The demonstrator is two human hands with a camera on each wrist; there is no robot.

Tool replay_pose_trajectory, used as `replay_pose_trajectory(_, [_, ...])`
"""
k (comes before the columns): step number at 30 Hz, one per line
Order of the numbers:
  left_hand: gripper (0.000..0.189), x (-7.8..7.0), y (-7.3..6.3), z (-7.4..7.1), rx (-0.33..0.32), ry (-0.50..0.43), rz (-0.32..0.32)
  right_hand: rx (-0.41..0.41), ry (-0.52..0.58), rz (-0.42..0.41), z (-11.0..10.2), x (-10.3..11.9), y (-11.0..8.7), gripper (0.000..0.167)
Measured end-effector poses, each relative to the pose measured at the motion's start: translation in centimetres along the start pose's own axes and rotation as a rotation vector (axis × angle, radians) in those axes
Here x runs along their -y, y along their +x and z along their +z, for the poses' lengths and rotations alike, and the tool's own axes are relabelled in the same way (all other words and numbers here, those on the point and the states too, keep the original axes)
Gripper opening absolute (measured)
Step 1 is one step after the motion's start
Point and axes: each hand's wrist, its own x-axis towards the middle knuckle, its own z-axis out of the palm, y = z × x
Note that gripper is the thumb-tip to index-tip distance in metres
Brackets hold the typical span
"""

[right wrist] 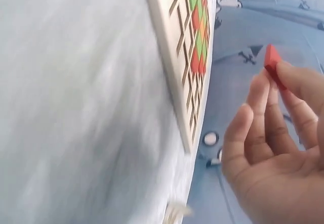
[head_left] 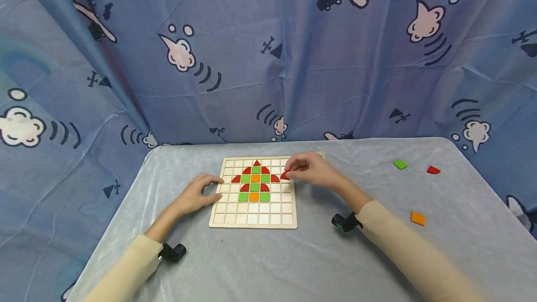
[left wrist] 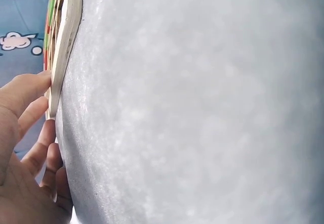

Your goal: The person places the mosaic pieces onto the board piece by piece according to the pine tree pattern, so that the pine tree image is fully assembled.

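A square wooden grid board [head_left: 253, 223] lies on the table with red, green and orange tiles set in its cells as a tree-like figure. My left hand [head_left: 196, 195] touches the board's left edge, thumb and fingers spread; the left wrist view has the fingertips [left wrist: 43, 80] against the wooden rim. Over the board's right side, my right hand [head_left: 312, 169] pinches a red quarter-round tile [head_left: 285, 175] between thumb and fingers. In the right wrist view that red tile [right wrist: 272, 64] is held up, apart from the board [right wrist: 174, 77].
To the right on the grey cloth [head_left: 356, 269] lie a green square tile [head_left: 400, 164], a red quarter-round tile [head_left: 433, 170] and an orange square tile [head_left: 417, 218]. A small beige object [head_left: 321, 154] shows partly behind the right hand. A blue patterned curtain [head_left: 235, 59] hangs behind the table.
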Motion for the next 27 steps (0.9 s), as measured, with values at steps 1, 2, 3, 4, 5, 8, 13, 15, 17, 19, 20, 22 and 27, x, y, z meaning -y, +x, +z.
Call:
replay_pose_trajectory(1, [0.037,0.0,0.0,0.0,0.0,0.003,-0.001,0.011,-0.006,-0.004,0.4,0.1,0.3,0.011])
replay_pose_trajectory(2, [0.037,0.0,0.0,0.0,0.002,0.003,-0.003,0.025,-0.007,-0.01,0.9,0.1,0.7,0.011])
replay_pose_trajectory(3, [0.037,-0.1,0.0,0.0,0.003,0.003,-0.006,0.039,-0.006,-0.018,1.3,0.2,1.0,0.011])
replay_pose_trajectory(4, [0.037,-0.1,0.0,0.0,0.003,0.003,-0.008,0.049,-0.006,-0.02,1.8,0.2,1.4,0.01])
replay_pose_trajectory(5, [0.038,-0.1,0.0,-0.1,0.004,0.003,-0.01,0.057,-0.003,-0.017,2.2,0.2,1.8,0.009])
replay_pose_trajectory(8, [0.038,-0.2,0.0,-0.1,0.007,0.002,-0.015,0.082,0.007,-0.017,3.6,0.2,2.9,0.006])
replay_pose_trajectory(13, [0.038,-0.1,0.1,-0.1,0.01,0.002,-0.014,0.146,0.041,-0.005,5.9,0.5,4.6,0.005])
replay_pose_trajectory(15, [0.038,-0.1,0.1,-0.1,0.01,0.004,-0.014,0.165,0.046,-0.005,6.6,0.8,5.1,0.006])
replay_pose_trajectory(17, [0.038,-0.1,0.0,-0.1,0.011,0.006,-0.012,0.174,0.046,-0.012,7.2,1.1,5.6,0.006])
replay_pose_trajectory(19, [0.037,-0.1,0.0,-0.1,0.009,0.007,-0.011,0.17,0.034,-0.014,7.8,1.3,6.0,0.006])
replay_pose_trajectory(20, [0.037,-0.1,0.1,-0.1,0.009,0.007,-0.01,0.167,0.024,-0.011,8.1,1.4,6.2,0.005])
replay_pose_trajectory(22, [0.037,-0.1,0.0,-0.1,0.009,0.01,-0.01,0.158,0.013,-0.01,8.6,1.4,6.5,0.005])
replay_pose_trajectory(27, [0.037,-0.3,0.1,-0.1,0.008,0.018,-0.013,0.131,0.039,0.006,9.8,1.5,7.3,0.005])
